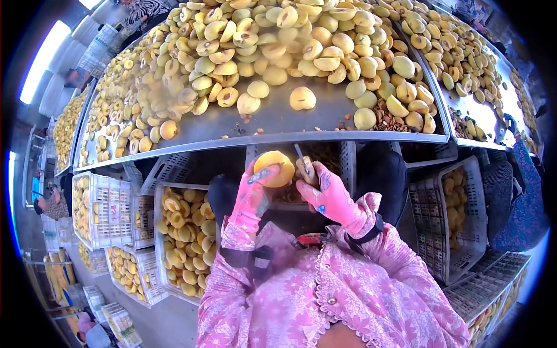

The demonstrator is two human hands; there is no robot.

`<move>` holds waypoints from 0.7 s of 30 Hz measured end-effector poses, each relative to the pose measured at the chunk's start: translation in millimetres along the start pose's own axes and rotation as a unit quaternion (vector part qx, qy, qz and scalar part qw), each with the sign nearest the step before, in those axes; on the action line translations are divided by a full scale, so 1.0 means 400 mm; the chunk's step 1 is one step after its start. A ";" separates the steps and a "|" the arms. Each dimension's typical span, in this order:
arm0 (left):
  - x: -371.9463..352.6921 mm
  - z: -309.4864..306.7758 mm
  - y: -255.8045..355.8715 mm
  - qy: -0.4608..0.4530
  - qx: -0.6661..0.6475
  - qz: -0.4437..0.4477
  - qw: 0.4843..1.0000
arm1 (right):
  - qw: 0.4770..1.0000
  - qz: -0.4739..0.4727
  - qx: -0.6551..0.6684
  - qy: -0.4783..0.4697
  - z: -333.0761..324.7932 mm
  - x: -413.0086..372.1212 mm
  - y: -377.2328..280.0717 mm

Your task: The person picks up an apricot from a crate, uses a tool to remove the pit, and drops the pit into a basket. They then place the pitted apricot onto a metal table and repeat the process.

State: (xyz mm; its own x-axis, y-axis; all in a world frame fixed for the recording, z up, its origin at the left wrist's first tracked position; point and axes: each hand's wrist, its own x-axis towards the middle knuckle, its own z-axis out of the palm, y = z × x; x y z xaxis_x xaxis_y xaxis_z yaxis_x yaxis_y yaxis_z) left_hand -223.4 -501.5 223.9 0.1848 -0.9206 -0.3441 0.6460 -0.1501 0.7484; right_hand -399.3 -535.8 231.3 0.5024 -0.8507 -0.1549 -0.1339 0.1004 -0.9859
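My left hand (252, 194), in a pink glove, holds a yellow peach (274, 169) in front of the table's near edge. Just to its right my right hand (329, 195), also gloved in pink, is closed around a small knife (306, 166) with a wooden handle. The knife's blade points up and is apart from the fruit. Beyond both hands, many halved and whole peaches (284, 52) are heaped on the metal table (203, 129). Two of them lie near the front of the heap, above the hands.
A white crate of peaches (188, 240) stands left of my lap, with more crates (104, 209) further left. Another crate (449, 217) is at the right. Pits (390, 119) lie on the table. A person in blue patterned clothes (519, 191) is at the far right.
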 end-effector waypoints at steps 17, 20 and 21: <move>-0.039 0.012 -0.087 0.043 0.059 0.075 0.995 | 0.971 0.019 0.047 -0.232 -0.021 -0.027 -0.027; -0.045 0.008 -0.063 0.025 0.070 0.096 0.993 | 0.987 0.051 0.026 -0.153 -0.018 -0.052 -0.029; -0.042 0.011 -0.058 0.038 0.018 0.065 0.997 | 0.993 0.036 -0.028 -0.112 -0.017 -0.057 -0.018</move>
State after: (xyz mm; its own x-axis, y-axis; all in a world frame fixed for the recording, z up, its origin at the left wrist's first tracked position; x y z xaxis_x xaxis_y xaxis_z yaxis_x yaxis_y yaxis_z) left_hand -244.9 -484.1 214.8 0.3218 -0.9032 -0.2842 0.5861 -0.0457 0.8089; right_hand -415.7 -520.6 242.2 0.6666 -0.7050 -0.2422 -0.2216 0.1228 -0.9674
